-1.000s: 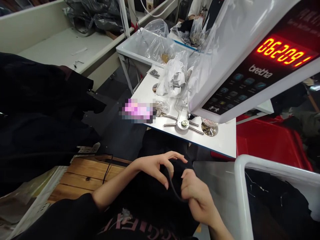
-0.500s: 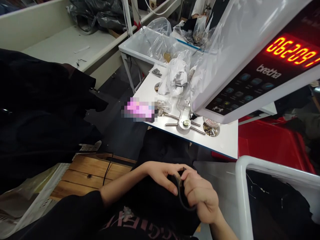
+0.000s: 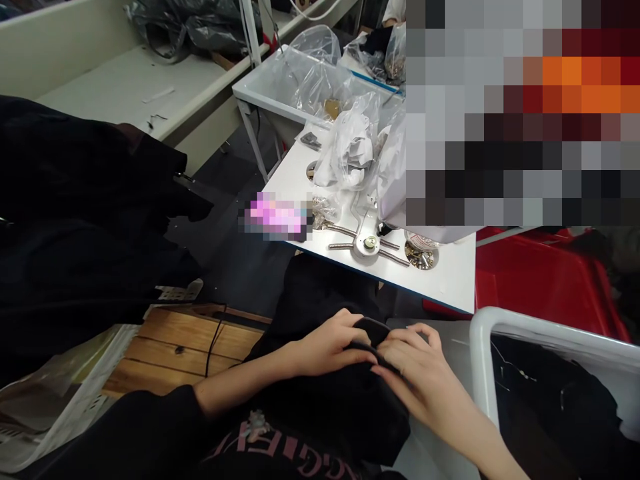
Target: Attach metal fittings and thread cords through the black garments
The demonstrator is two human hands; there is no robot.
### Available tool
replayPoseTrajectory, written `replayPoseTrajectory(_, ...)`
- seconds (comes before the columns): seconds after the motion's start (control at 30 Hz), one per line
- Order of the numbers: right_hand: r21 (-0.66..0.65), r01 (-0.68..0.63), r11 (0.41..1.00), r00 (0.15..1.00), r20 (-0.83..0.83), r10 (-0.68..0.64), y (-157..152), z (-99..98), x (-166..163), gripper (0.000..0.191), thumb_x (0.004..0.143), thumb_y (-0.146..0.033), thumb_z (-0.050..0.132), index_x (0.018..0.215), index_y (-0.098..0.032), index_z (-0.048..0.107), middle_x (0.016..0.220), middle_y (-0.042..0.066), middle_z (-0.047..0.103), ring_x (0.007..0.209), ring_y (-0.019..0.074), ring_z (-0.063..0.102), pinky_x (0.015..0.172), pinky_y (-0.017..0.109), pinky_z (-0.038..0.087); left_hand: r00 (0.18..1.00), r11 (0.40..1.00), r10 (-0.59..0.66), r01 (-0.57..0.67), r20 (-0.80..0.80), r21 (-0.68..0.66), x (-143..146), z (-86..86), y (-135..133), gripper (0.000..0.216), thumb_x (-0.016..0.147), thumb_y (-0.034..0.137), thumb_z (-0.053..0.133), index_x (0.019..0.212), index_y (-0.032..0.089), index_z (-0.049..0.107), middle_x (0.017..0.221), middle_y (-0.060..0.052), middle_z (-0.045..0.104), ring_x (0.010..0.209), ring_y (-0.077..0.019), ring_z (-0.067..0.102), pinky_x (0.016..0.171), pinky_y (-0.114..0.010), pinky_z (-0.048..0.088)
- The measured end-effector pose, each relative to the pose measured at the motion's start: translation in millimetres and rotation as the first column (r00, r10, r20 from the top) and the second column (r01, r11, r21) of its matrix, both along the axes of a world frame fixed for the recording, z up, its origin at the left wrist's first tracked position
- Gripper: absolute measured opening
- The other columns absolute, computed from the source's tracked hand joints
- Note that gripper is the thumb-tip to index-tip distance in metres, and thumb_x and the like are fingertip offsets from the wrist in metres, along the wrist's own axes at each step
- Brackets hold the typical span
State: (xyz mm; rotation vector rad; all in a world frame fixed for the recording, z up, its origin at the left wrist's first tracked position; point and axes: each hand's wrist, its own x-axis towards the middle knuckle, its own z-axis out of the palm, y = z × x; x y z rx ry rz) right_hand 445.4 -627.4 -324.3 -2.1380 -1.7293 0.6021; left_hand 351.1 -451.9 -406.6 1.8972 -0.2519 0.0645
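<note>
A black garment point(image 3: 374, 328) lies across my lap, and a band-like edge of it is stretched between my hands. My left hand point(image 3: 333, 347) grips this edge, fingers over the top and thumb along the near side. On the same edge, to the right, my right hand point(image 3: 417, 367) pinches the cloth with its thumb beneath and fingers above. The fingertips of both hands are close together. Black cloth hangs below them, hard to tell from my black top with pink lettering point(image 3: 295, 460).
Ahead stands a white worktable point(image 3: 450, 280) with coiled metal springs point(image 3: 343, 247), a recessed cup of small metal parts point(image 3: 420, 257) and plastic bags point(image 3: 355, 147). A white bin point(image 3: 483, 373) with dark cloth is at right, a red bin point(image 3: 545, 273) behind it. Dark garments point(image 3: 90, 220) hang left.
My right hand has gone from a curled grip to a flatter pinch with fingers extended. My left hand has closed on the edge, and the edge's upright loop is now drawn out between both hands.
</note>
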Motion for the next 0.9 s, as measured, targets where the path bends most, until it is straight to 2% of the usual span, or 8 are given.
replayPoseTrajectory(0.1,0.024,-0.154,0.988,0.979,-0.129,0.156,-5,0.0,3,0.009,0.090,-0.019,0.049,0.094,-0.024,0.055,0.092,0.001,0.065,0.096,0.0172,0.057,0.105,0.049,0.021,0.996,0.998,-0.066,0.066,0.066,0.007,-5,6.7,4,0.034,0.078,0.049,0.059,0.075,0.016,0.065,0.078,-0.005,0.058,0.079,-0.0151,0.049,0.078,-0.028,0.037)
replayPoseTrajectory(0.2,0.055,-0.201,0.978,0.954,-0.218,0.208,-9,8.9,3,0.008,0.088,-0.017,0.051,0.091,-0.024,0.056,0.081,-0.003,0.065,0.086,0.0141,0.060,0.110,0.050,0.014,0.980,0.988,-0.155,0.154,0.121,0.018,-10,19.7,7,0.035,0.079,0.049,0.057,0.075,0.016,0.066,0.073,-0.005,0.057,0.074,-0.0139,0.049,0.077,-0.028,0.038)
replayPoseTrajectory(0.37,0.019,-0.299,0.954,0.918,-0.268,0.292,-12,32.7,7,0.006,0.087,-0.018,0.054,0.090,-0.023,0.057,0.077,-0.003,0.064,0.075,0.0125,0.061,0.113,0.047,0.017,0.976,0.982,-0.175,0.183,0.127,-0.055,-11,46.8,2,0.036,0.083,0.046,0.054,0.074,0.013,0.065,0.071,-0.005,0.058,0.072,-0.0129,0.050,0.074,-0.026,0.040)
replayPoseTrajectory(0.5,0.088,-0.255,0.963,0.937,-0.222,0.268,-11,46.0,9,0.008,0.081,-0.021,0.063,0.087,-0.024,0.058,0.079,-0.003,0.066,0.079,0.0145,0.064,0.112,0.045,0.024,0.982,0.983,-0.164,0.171,0.095,-0.071,-5,62.0,3,0.029,0.082,0.042,0.058,0.077,0.014,0.065,0.083,-0.007,0.062,0.080,-0.0145,0.054,0.080,-0.027,0.042)
replayPoseTrajectory(0.57,0.095,-0.272,0.958,0.944,-0.166,0.285,-9,49.8,7,0.008,0.081,-0.019,0.063,0.084,-0.024,0.059,0.075,-0.003,0.065,0.074,0.0141,0.064,0.112,0.045,0.025,0.967,0.973,-0.226,0.230,0.118,-0.018,-2,65.8,6,0.021,0.082,0.036,0.061,0.081,0.016,0.065,0.093,-0.008,0.064,0.088,-0.0163,0.056,0.086,-0.029,0.041)
replayPoseTrajectory(0.67,0.032,-0.300,0.953,0.950,-0.084,0.302,-5,51.6,0,0.006,0.082,-0.017,0.059,0.082,-0.024,0.058,0.066,-0.004,0.062,0.065,0.0139,0.063,0.111,0.048,0.025,0.927,0.938,-0.344,0.334,0.148,0.089,3,67.4,6,0.013,0.081,0.030,0.062,0.083,0.017,0.064,0.101,-0.008,0.064,0.094,-0.0179,0.057,0.089,-0.030,0.040)
replayPoseTrajectory(0.8,-0.053,-0.240,0.969,0.970,-0.057,0.237,-6,38.3,-12,0.007,0.082,-0.023,0.059,0.089,-0.023,0.056,0.074,0.001,0.064,0.072,0.0181,0.063,0.108,0.051,0.029,0.892,0.900,-0.423,0.394,0.156,0.188,8,61.0,5,0.017,0.083,0.031,0.059,0.078,0.016,0.063,0.103,-0.010,0.064,0.094,-0.0189,0.057,0.087,-0.029,0.042)
replayPoseTrajectory(0.9,0.030,-0.111,0.993,0.993,-0.030,0.112,-15,22.3,-15,0.009,0.086,-0.019,0.052,0.094,-0.021,0.055,0.077,0.001,0.064,0.072,0.0167,0.063,0.104,0.054,0.030,0.921,0.927,-0.356,0.328,0.156,0.181,8,56.4,6,0.019,0.084,0.031,0.057,0.082,0.014,0.063,0.101,-0.011,0.063,0.095,-0.0194,0.056,0.087,-0.029,0.043)
